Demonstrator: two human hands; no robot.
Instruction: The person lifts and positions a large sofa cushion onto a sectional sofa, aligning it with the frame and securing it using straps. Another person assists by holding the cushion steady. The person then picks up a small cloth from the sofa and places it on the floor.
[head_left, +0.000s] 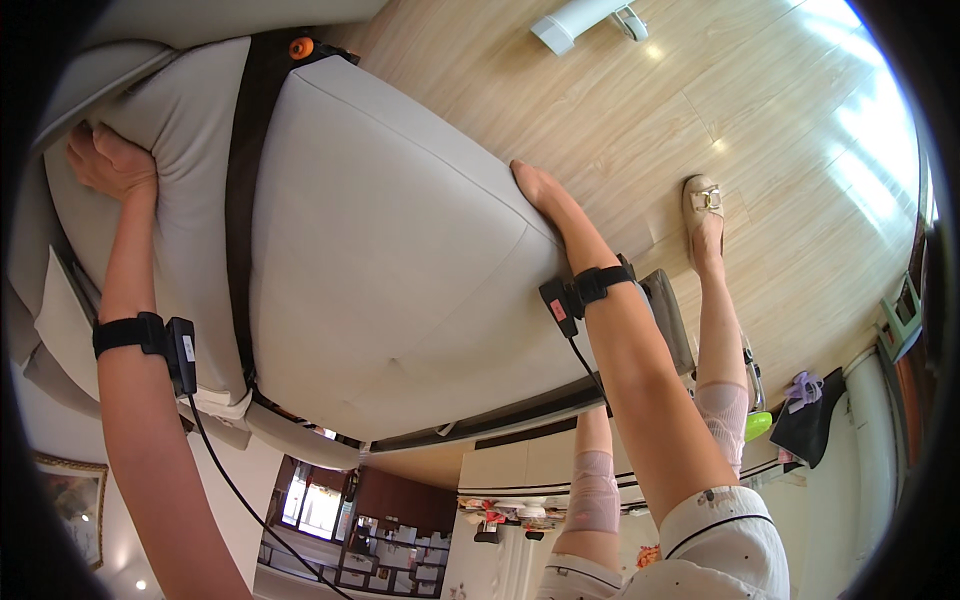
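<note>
A large light-grey padded sofa seat [390, 240] fills the middle, its seamed front edge toward the floor on the right. My right hand [535, 187] grips that front edge; the fingertips are hidden beyond it. At the far left my left hand [112, 163] is closed on a grey sofa cushion [195, 150], and the fabric wrinkles beside it. Some of its fingers are hidden. A dark gap [242, 210] runs between cushion and seat. Each forearm wears a black strap with a small cabled box.
An orange round knob [301, 47] sits at the gap's far end. On the wooden floor [640, 130] stands a white leg with a caster [580, 22]. My foot wears a beige loafer [703, 203]. A framed picture [75, 515] hangs lower left.
</note>
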